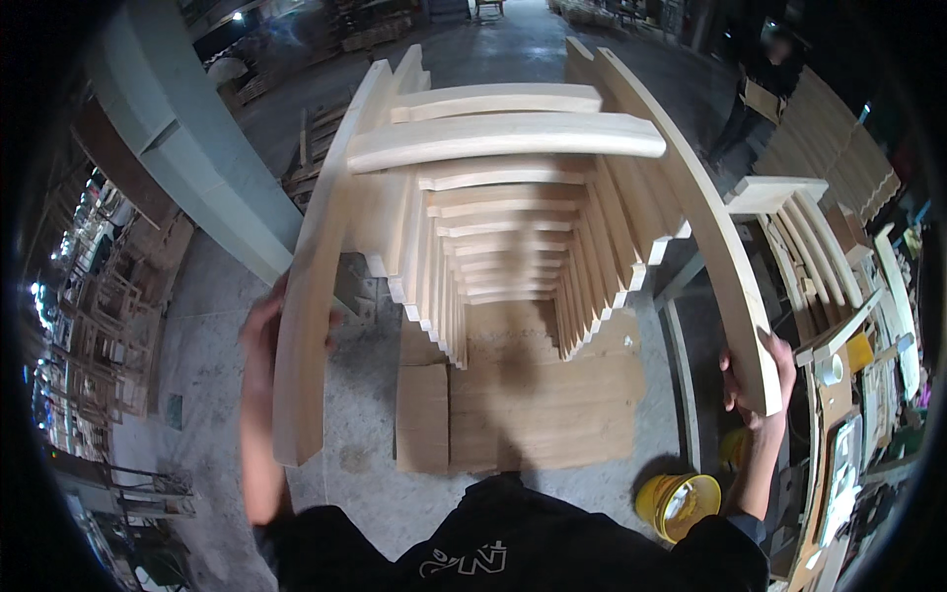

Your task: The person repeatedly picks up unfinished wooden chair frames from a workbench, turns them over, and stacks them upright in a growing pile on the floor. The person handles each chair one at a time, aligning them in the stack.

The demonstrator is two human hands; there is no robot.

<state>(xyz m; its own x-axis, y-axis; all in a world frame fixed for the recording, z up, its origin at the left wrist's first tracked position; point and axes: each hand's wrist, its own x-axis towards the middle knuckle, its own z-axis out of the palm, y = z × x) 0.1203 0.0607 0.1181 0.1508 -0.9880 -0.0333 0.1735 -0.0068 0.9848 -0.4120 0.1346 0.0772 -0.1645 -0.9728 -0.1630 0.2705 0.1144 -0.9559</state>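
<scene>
Between my hands is a pale bare-wood frame that looks like a chair back (508, 138): two long curved legs joined by a rounded crossrail at the far end. My left hand (262, 324) is wrapped round its left leg, the fingers partly hidden behind the wood. On the right leg, close to its near end, my right hand (773, 371) grips from the outer side. Below lies a tall stack of similar wooden frames (509, 225), their rails and leg ends stepping down toward the floor. Whether the held frame touches the stack, I cannot tell.
Flattened cardboard (552, 414) covers the floor below. A yellow bucket (651, 505) stands near my right arm. On the right, a workbench (811, 474) carries a white cup (831, 370) and curved wood pieces. A grey column (187, 168) rises at left. Another person (774, 74) stands far right.
</scene>
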